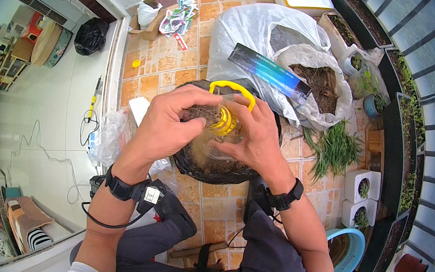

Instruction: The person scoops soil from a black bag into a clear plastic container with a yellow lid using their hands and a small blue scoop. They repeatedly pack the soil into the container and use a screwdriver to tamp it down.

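My left hand (173, 118) grips a clump of dry brown plant matter (203, 112) between thumb and fingers, right at the yellow threaded neck (226, 121) of a clear plastic bottle. My right hand (253, 137) is curled around the bottle from the other side. A yellow carrying handle (233, 87) arches up beyond the fingers. How the clump meets the bottle's mouth is partly hidden by my hands. Below them stands a black plastic bag (199, 171) with dark soil (221, 165) inside.
A large white plastic bag (238, 28), a sack of brown soil (323, 84) and a long blue-black box (270, 71) lie ahead. Cut green leaves (337, 148) and a blue basin (355, 247) are at right. A yellow cap (136, 63) lies on the tiles at left.
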